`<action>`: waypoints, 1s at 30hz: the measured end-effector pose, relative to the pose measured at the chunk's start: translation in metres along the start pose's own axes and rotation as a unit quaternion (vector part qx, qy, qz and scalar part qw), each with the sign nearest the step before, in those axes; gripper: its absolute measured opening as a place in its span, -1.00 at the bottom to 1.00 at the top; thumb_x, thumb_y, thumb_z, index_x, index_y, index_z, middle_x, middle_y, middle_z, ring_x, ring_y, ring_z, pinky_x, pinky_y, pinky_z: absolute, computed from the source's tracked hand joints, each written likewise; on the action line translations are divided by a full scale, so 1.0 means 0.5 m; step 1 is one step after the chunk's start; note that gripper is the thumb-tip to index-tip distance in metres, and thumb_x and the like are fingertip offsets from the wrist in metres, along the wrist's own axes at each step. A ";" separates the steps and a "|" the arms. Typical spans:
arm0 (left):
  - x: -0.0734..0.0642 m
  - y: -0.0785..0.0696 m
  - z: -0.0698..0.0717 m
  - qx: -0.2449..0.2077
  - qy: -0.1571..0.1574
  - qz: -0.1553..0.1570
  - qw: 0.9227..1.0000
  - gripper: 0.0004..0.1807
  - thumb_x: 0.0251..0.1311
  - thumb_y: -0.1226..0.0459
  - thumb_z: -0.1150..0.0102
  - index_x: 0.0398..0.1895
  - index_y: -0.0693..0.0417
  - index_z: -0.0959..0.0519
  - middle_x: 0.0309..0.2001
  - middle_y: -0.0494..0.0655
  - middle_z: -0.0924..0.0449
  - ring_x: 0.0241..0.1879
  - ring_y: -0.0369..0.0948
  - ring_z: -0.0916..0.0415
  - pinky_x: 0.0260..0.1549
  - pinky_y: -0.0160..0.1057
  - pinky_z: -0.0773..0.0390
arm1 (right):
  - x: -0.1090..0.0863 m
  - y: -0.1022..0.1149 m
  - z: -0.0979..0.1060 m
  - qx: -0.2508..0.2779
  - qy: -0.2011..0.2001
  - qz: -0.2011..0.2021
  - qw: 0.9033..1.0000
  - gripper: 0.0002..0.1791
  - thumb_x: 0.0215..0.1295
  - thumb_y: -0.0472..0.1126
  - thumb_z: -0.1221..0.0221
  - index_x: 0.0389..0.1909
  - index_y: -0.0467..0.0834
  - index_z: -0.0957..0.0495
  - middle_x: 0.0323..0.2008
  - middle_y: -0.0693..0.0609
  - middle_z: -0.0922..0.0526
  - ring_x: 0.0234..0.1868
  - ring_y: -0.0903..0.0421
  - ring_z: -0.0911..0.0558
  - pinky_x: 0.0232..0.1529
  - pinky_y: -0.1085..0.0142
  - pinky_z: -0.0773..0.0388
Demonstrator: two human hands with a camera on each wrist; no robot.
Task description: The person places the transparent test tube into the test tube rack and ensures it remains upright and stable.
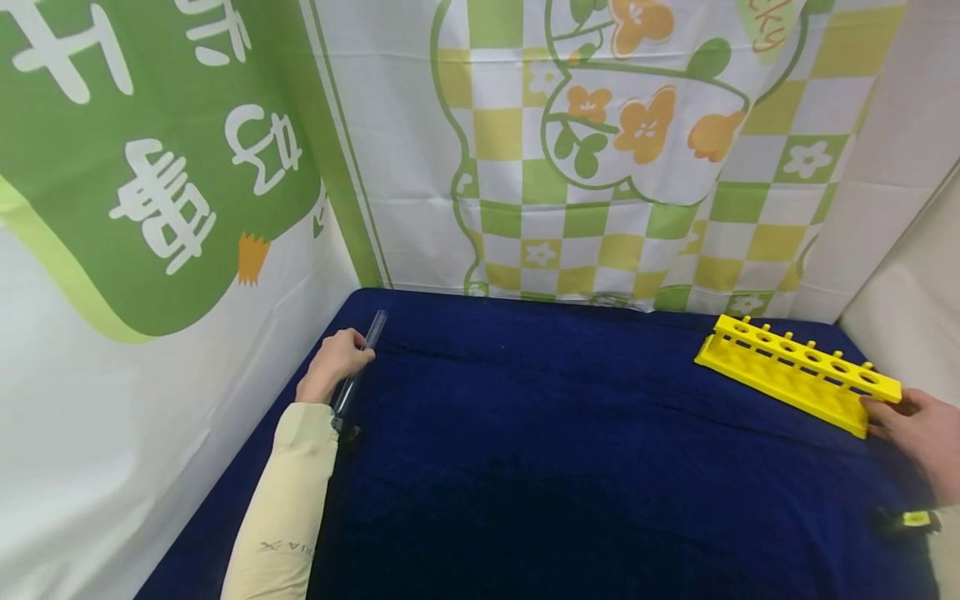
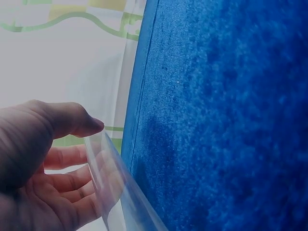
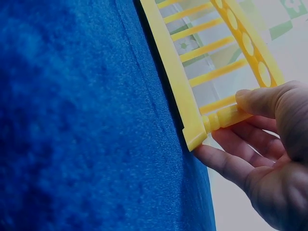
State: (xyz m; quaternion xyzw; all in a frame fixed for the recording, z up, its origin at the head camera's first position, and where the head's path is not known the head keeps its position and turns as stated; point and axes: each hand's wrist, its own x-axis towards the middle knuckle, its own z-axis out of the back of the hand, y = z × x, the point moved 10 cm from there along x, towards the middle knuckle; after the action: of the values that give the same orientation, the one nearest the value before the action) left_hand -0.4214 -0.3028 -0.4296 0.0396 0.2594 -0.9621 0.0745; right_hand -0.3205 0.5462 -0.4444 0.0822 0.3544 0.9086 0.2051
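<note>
In the head view, my left hand (image 1: 337, 362) grips a long clear test tube (image 1: 377, 327) at the table's left side, one end of it angled up and away past the fingers. The left wrist view has the thumb (image 2: 79, 119) and curled fingers around the transparent tube (image 2: 139, 207). At the far right, my right hand (image 1: 928, 429) holds the near end of a yellow test tube rack (image 1: 787, 400) with a row of round holes and short pegs. Up close, the thumb (image 3: 260, 102) and fingers pinch the rack's end post, a fingertip at the base corner (image 3: 195, 139).
Dark blue cloth (image 1: 540, 442) covers the table. Printed white and green curtains (image 1: 397, 167) hang along its back and left sides, with a pale surface (image 1: 918, 283) at the right. A small dark device (image 1: 903, 521) sits on my right wrist.
</note>
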 end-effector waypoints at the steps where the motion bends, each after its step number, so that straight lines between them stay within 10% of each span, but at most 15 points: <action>1: 0.000 -0.001 0.000 0.001 0.000 -0.001 1.000 -0.53 0.33 0.13 -0.03 0.17 0.29 -0.41 -0.07 0.21 -0.55 -0.25 -0.03 -0.55 -0.32 -0.13 -0.54 | -0.001 0.001 0.001 -0.001 -0.001 0.002 1.000 -0.42 0.51 -0.21 0.05 0.25 -0.63 -0.11 0.05 -0.63 -0.32 -0.43 -0.05 -0.58 -0.65 0.37 -0.55; 9: 0.002 -0.009 0.001 0.002 -0.001 -0.001 1.000 -0.53 0.32 0.13 -0.04 0.15 0.29 -0.41 -0.05 0.22 -0.54 -0.23 -0.01 -0.54 -0.29 -0.09 -0.56 | -0.006 0.006 0.005 -0.008 -0.007 0.021 1.000 -0.44 0.49 -0.20 0.01 0.21 -0.62 -0.17 0.02 -0.62 -0.36 -0.55 0.29 -0.50 -0.64 0.36 -0.56; 18: 0.002 -0.012 0.000 -0.002 0.004 0.003 1.000 -0.54 0.34 0.13 -0.02 0.16 0.26 -0.41 -0.05 0.21 -0.54 -0.23 -0.02 -0.54 -0.32 -0.14 -0.54 | -0.007 0.027 0.008 -0.037 -0.026 0.029 0.999 -0.54 0.46 -0.27 -0.03 0.10 -0.62 -0.25 -0.05 -0.62 -0.40 -0.31 -0.33 -0.60 -0.66 0.33 -0.56; 30: 0.008 -0.016 -0.005 0.000 0.001 -0.002 1.000 -0.53 0.33 0.12 -0.04 0.15 0.26 -0.42 -0.02 0.23 -0.54 -0.22 -0.01 -0.53 -0.29 -0.09 -0.55 | -0.006 0.031 0.003 -0.034 -0.024 0.044 0.998 -0.49 0.44 -0.26 -0.07 0.14 -0.64 -0.25 -0.01 -0.64 -0.40 -0.36 -0.26 -0.63 -0.66 0.36 -0.56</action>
State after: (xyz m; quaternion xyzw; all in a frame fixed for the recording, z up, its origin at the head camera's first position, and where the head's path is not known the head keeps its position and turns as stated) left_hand -0.4265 -0.2952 -0.4281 0.0400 0.2597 -0.9621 0.0729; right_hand -0.3222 0.5354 -0.4329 0.1122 0.3143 0.9262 0.1757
